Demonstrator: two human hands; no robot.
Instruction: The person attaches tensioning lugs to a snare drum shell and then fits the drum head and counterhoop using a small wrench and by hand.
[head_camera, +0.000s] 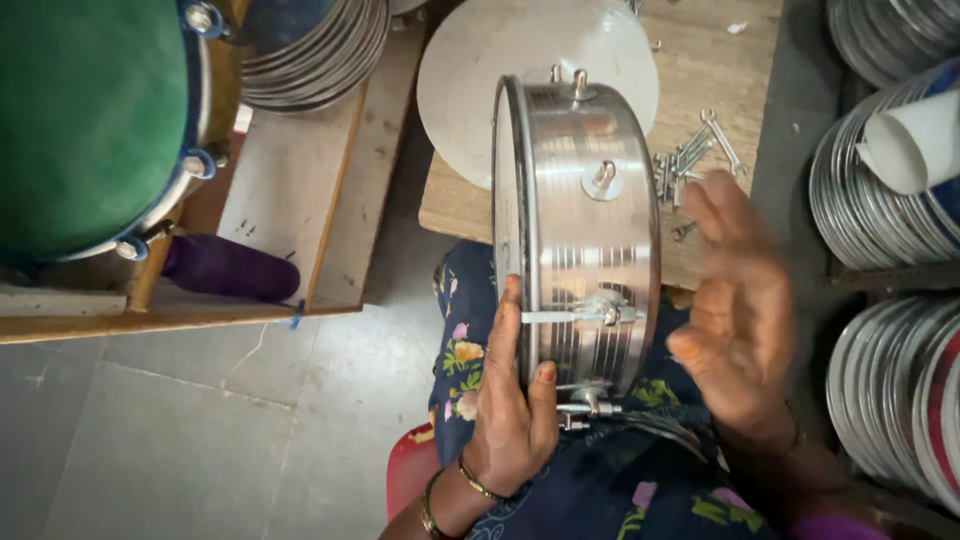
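A shiny steel drum shell (585, 230) stands on its edge over my lap, with tension rods and lugs around its side. My left hand (512, 400) grips its lower left rim, thumb and fingers on the metal. Just to the right of the shell, my right hand (735, 315) is open and blurred, fingers spread, holding nothing.
A low wooden table (710, 60) beyond the shell carries a round white drumhead (480, 70) and several loose spanners and rods (690, 155). A green-headed drum (90, 120) sits at upper left. Stacks of metal hoops (890, 190) line the right side.
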